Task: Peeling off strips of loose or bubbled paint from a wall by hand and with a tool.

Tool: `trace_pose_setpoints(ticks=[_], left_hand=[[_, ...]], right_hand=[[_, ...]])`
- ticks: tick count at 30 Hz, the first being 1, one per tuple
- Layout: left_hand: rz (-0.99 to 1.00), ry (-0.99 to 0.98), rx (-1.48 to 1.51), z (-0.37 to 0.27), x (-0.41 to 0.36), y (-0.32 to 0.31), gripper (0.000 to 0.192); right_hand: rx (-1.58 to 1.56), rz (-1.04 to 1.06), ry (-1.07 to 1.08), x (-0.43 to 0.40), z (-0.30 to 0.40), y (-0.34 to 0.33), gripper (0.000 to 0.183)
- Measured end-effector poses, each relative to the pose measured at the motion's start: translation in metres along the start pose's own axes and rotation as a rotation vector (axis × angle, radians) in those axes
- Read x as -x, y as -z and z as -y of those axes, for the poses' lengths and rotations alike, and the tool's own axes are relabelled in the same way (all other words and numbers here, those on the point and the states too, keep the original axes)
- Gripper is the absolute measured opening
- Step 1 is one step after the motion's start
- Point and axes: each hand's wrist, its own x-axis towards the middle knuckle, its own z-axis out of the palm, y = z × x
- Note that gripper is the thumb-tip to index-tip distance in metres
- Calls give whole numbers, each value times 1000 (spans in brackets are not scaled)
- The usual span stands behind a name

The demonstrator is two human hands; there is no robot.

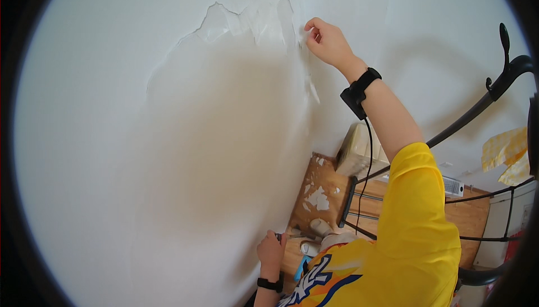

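Before me is a white wall (105, 147) whose paint has cracked and lifted in ragged sheets (269, 23) along the top. My right hand (329, 42) is raised beside that lifted paint, close to the wall corner, with its fingers curled. Whether a bit of paint sits between its fingertips is not clear. A narrow loose strip of paint (314, 92) hangs below it. Low down near the wall, my left hand (270, 249) is closed around the dark handle (278, 236) of a tool. What looks like its scraper blade (300, 235) points right, partly lost against the background.
White paint flakes (318, 199) litter the wooden floor (310, 178) below. A plastic-wrapped bundle (358, 151) stands in the corner. Black metal tubing (461, 119) crosses at the right, near a yellow checked cloth (503, 155). A cable (370, 155) trails from my right wrist's strapped device (355, 98).
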Motion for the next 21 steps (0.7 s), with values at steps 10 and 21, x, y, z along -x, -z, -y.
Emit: trace_pose_setpoints(ticks=[10,21], left_hand=[[-57,-34,15,-3,-5,4,30],[-18,-32,40,2,-4,-4,30]], right_hand=[[-381,-43,-352,42,-57,-21,12],[-175,-98,-75,27,-25,-29,29]])
